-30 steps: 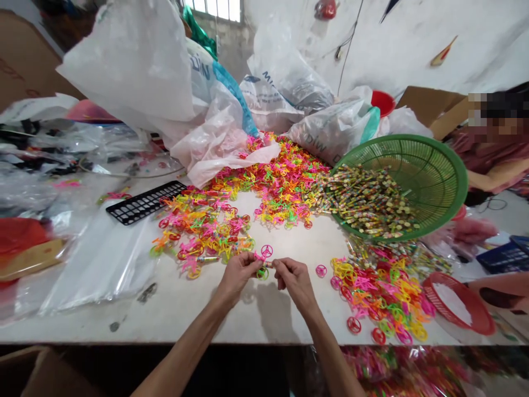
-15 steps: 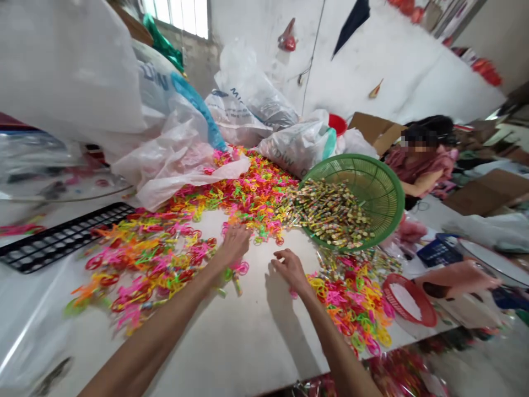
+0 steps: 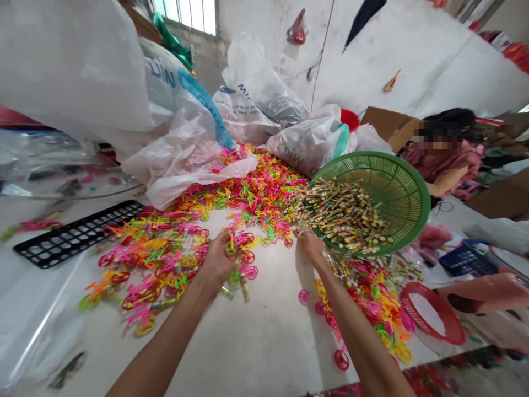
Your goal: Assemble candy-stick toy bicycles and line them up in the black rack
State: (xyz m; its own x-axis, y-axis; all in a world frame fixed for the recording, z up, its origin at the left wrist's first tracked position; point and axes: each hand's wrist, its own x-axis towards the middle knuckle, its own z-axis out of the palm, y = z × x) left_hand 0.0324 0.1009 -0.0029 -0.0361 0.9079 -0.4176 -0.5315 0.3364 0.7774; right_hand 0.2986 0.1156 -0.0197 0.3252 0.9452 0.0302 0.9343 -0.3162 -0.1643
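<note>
left hand [image 3: 219,256] reaching forward, fingers loosely spread; right hand [image 3: 311,246] farther right, fingers bunched and pointing down, back of the hand up. left forearm [image 3: 167,325] and right forearm [image 3: 359,325] bare, angled inward from the lower edge of the view, hands well apart.

To your left, a black plastic grid [image 3: 78,233] lies on a clear plastic sheet [image 3: 41,309] on the white table [image 3: 256,342]. Ahead, white plastic sacks [image 3: 248,105] heap against the wall under a barred window [image 3: 192,14]. To your right, a co-worker in a pink top [image 3: 450,165] sits beyond a cardboard box [image 3: 388,128], and a red round basket [image 3: 432,314] rests near a blue crate [image 3: 467,262]
</note>
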